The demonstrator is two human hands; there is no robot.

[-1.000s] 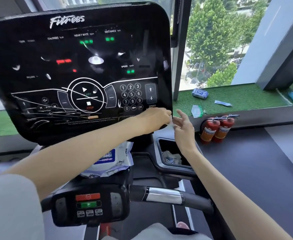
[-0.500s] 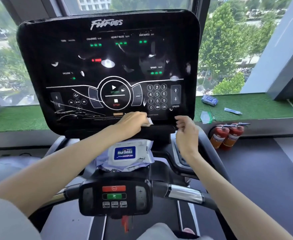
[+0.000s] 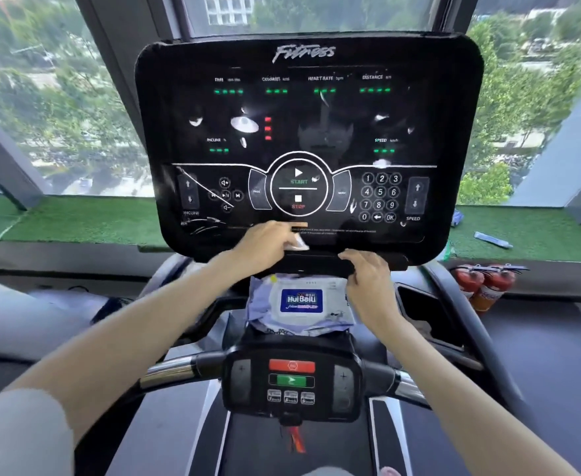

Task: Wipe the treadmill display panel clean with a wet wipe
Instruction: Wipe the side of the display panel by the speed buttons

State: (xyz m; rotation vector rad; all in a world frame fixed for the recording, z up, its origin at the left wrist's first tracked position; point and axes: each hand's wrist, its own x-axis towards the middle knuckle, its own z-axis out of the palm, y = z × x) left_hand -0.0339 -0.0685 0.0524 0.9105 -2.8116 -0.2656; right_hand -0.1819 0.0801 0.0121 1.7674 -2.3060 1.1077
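The black treadmill display panel (image 3: 316,132) fills the upper middle, with green readouts, a START/STOP dial and a number pad. My left hand (image 3: 265,243) presses a crumpled white wet wipe (image 3: 298,242) against the panel's bottom edge, below the STOP mark. My right hand (image 3: 368,269) rests on the black ledge under the panel, fingers curled over its rim, holding nothing else. A pack of wet wipes (image 3: 301,302) with a blue label lies on the console tray just below both hands.
A lower control box (image 3: 291,381) with red and green buttons sits between two chrome handlebars. Two red fire extinguishers (image 3: 485,283) stand at the right by the window ledge of green turf (image 3: 522,231), where small packets lie.
My left hand has slid the wipe leftward along the panel's bottom edge, from the right corner to the middle. My right hand has settled on the ledge. The view has swung to centre the panel.
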